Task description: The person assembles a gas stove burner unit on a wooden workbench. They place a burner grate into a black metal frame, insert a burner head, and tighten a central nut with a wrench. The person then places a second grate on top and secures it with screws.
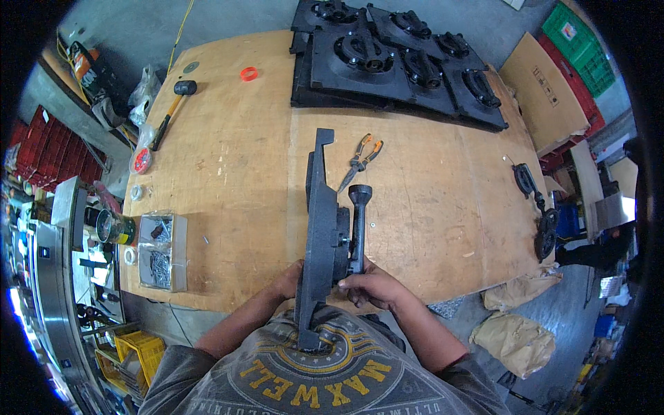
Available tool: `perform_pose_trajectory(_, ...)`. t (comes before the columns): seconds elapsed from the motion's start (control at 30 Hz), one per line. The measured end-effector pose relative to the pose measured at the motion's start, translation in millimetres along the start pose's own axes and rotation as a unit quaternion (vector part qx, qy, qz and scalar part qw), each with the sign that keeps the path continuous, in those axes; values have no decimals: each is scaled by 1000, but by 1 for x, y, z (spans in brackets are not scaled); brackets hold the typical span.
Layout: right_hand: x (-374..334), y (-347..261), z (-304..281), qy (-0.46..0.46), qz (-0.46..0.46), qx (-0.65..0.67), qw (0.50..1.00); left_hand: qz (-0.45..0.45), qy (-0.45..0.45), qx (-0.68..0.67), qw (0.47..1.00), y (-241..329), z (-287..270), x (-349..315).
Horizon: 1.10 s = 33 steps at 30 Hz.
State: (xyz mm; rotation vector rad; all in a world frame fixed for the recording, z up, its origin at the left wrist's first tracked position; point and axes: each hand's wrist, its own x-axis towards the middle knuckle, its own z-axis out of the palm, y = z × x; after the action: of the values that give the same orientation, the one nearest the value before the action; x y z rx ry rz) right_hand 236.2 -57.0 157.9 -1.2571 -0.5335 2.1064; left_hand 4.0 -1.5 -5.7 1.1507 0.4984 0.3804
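A flat black cast-metal plate stands on edge at the near rim of a wooden workbench — its lower end against the person's chest. The left hand grips its far face; the right hand clasps its black handle. Orange-handled pliers lie just beyond.

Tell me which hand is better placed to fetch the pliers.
Probably the right hand: the pliers lie on the table ahead on its side, while the left hand props the upright black panel.
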Motion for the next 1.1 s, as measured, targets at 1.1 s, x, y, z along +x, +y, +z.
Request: perform_pose_trajectory(1.1,-5,-36,23,203,-414,-365,809,60,198,14,978,223,87,-26)
